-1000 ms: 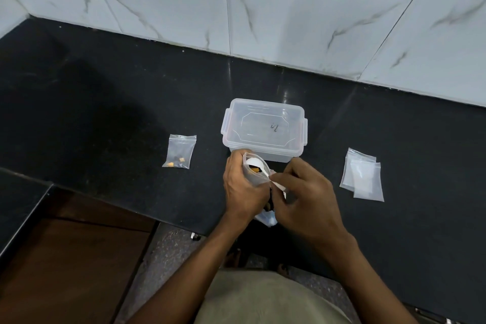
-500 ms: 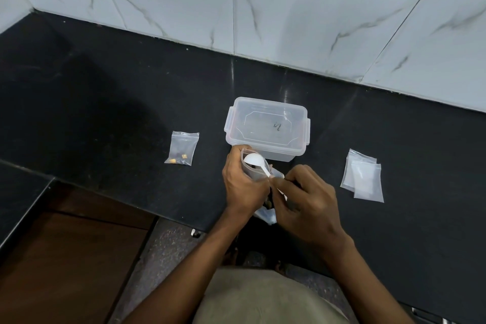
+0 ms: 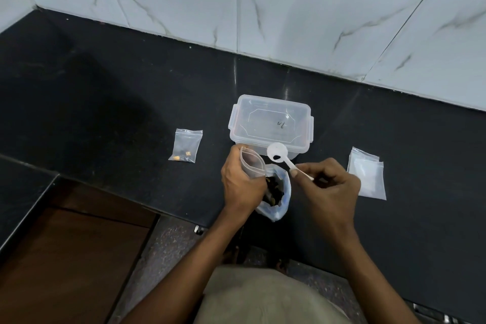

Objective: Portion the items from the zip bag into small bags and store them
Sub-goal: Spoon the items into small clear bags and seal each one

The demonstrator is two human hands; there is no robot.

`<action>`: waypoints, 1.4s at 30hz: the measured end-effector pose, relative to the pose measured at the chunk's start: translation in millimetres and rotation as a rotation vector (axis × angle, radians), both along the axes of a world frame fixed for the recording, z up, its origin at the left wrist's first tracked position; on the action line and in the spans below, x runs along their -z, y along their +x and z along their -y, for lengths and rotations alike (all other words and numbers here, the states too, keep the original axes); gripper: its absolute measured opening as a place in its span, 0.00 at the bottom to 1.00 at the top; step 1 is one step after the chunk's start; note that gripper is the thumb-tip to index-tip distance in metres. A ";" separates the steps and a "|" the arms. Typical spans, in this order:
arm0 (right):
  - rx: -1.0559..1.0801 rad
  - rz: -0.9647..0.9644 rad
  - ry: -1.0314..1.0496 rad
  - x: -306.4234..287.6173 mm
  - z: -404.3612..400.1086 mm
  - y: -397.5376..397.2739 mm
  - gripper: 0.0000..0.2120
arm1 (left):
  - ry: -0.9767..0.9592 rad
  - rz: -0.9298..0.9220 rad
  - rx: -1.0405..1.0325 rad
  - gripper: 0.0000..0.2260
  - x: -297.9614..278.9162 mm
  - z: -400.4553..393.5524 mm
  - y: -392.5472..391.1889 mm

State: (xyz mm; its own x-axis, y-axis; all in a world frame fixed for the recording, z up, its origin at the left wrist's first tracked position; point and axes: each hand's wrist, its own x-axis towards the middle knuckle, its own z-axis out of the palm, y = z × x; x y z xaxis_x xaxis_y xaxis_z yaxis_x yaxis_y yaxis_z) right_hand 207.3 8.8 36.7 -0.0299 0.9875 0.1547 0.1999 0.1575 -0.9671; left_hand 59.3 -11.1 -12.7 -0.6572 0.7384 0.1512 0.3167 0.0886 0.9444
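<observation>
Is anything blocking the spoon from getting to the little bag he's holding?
Nothing visible does. The white spoon, held by the right hand, hovers just right of the small bag, whose mouth the left hand holds open, with only air between.

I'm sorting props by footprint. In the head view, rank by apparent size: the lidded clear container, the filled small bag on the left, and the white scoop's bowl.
Largest to smallest:
1. lidded clear container
2. filled small bag
3. white scoop, its bowl clearly the smallest, though held nearer the camera.
</observation>
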 end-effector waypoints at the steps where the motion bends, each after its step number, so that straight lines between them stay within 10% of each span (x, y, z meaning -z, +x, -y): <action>1: -0.014 0.042 -0.033 2.4 -4.2 4.5 0.08 | -0.044 0.003 -0.008 0.14 1.6 2.2 -2.9; 13: -0.221 0.690 0.089 53.3 -15.0 17.0 0.06 | -0.821 0.038 0.084 0.33 13.8 7.4 -6.9; 23: -0.192 0.881 0.114 76.7 -12.6 5.8 0.04 | -0.759 0.411 0.167 0.17 25.6 -5.4 4.1; 29: -0.156 0.764 0.029 78.1 -14.3 8.6 0.05 | -0.654 0.503 0.181 0.05 32.0 -2.4 6.3; 42: -0.013 0.316 -0.529 68.7 -18.8 12.1 0.07 | -0.617 0.581 0.201 0.14 27.7 3.7 0.5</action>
State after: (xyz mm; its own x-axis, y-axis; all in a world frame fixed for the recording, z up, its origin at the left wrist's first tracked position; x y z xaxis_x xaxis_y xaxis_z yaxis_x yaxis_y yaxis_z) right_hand 219.5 27.6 -32.1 -0.0065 0.9273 -0.3743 0.4911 -0.3231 -0.8090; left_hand 59.8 -14.8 -40.3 -0.3546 0.6883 -0.6328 -0.1355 0.6318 0.7632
